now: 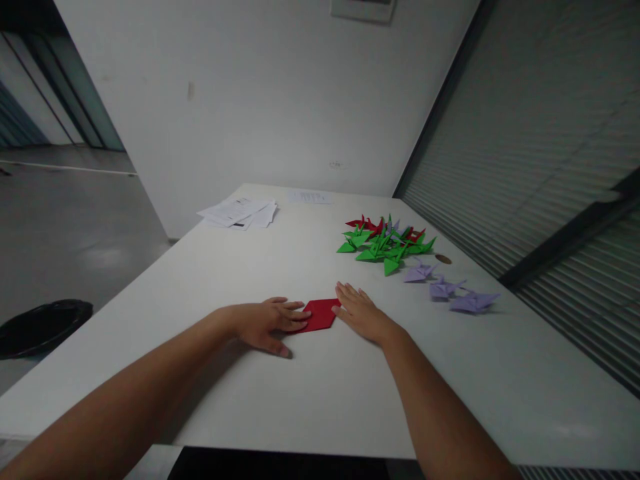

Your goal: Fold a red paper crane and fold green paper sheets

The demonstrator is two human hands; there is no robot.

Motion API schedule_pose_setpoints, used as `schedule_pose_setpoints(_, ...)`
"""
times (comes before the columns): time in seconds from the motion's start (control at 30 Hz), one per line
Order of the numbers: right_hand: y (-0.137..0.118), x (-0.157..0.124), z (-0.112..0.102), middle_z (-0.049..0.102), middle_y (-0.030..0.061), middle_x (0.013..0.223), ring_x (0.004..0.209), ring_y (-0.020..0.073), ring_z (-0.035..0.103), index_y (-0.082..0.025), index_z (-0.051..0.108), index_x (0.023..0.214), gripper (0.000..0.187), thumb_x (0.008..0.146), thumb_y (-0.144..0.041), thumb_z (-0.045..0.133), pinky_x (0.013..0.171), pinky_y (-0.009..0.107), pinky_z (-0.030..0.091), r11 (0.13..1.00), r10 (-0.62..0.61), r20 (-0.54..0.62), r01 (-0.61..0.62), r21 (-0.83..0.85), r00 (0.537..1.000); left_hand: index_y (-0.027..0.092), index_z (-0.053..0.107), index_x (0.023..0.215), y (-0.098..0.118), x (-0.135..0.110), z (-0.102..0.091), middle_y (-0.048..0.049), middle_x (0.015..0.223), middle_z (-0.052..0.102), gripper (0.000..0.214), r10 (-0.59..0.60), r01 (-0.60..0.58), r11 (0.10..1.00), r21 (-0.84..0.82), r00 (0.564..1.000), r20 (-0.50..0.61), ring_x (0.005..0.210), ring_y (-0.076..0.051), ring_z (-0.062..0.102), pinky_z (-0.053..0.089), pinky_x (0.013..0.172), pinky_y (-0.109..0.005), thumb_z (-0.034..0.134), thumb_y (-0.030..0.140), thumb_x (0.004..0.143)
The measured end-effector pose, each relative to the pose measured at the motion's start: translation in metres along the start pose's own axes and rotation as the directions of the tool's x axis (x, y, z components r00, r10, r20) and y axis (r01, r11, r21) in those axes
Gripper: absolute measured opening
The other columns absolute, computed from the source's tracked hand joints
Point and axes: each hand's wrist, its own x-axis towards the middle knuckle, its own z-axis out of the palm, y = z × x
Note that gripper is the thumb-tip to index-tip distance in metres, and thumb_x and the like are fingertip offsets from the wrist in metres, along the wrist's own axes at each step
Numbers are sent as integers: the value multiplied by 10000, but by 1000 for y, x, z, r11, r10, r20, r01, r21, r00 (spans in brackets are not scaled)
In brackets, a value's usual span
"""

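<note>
A folded red paper lies flat on the white table between my hands. My left hand rests flat with its fingers stretched out, the fingertips pressing on the paper's left edge. My right hand lies flat beside the paper's right edge, fingers spread and touching it. Neither hand grips anything.
A heap of green and red paper cranes sits beyond my right hand, with three lilac cranes trailing to the right. White sheets lie at the far left. A blind-covered window runs along the right; a black object is on the floor, left.
</note>
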Motion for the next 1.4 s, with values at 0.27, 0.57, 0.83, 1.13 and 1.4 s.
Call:
schedule_pose_setpoints(0.27, -3, 7, 0, 316, 142, 1689, 1581, 340, 226, -126, 388, 1601, 640, 1079, -492, 320, 1255, 526, 243, 992, 81, -119, -92, -82, 990, 267, 436, 1579, 0, -1, -1, -121, 1678, 333, 781, 9, -9, 1000, -15, 1000, -2, 1572, -392, 237, 176, 1258, -605, 659, 608, 913)
schedule_pose_setpoints(0.57, 4, 15, 8, 369, 143, 1668, 1571, 322, 264, -172, 444, 1578, 596, 1073, -477, 358, 1243, 517, 265, 989, 112, -169, -127, -81, 979, 268, 671, 1388, -1, -9, -11, -96, 1564, 526, 493, 40, -45, 990, -137, 999, -37, 1544, -354, 330, 240, 1259, -552, 648, 513, 960)
schedule_pose_setpoints(0.83, 8, 22, 11, 421, 122, 1644, 1535, 320, 350, -198, 509, 1539, 560, 1065, -482, 416, 1214, 493, 330, 981, 162, -213, -180, -67, 964, 274, 679, 1376, -2, -5, -6, -89, 1531, 567, 433, 57, -57, 998, 7, 995, -82, 1515, -317, 401, 352, 1227, -480, 656, 424, 971)
schedule_pose_setpoints(1.13, 11, 22, 8, 439, 102, 1635, 1526, 312, 368, -220, 545, 1514, 503, 1069, -431, 442, 1213, 494, 341, 983, 166, -224, -179, -39, 960, 194, 520, 1514, 16, -12, 0, -143, 1581, 501, 567, 20, -10, 990, 142, 997, -68, 1525, -370, 366, 345, 1229, -541, 623, 334, 974)
schedule_pose_setpoints(1.4, 16, 23, 5, 510, 115, 1581, 1521, 317, 383, -191, 672, 1400, 450, 1019, -405, 567, 1253, 429, 304, 976, 205, -251, -178, 124, 946, 203, 730, 1156, 31, -14, 1, -100, 1229, 762, 268, 99, -27, 959, 281, 964, -246, 1277, -299, 638, 479, 1105, -430, 655, 352, 946)
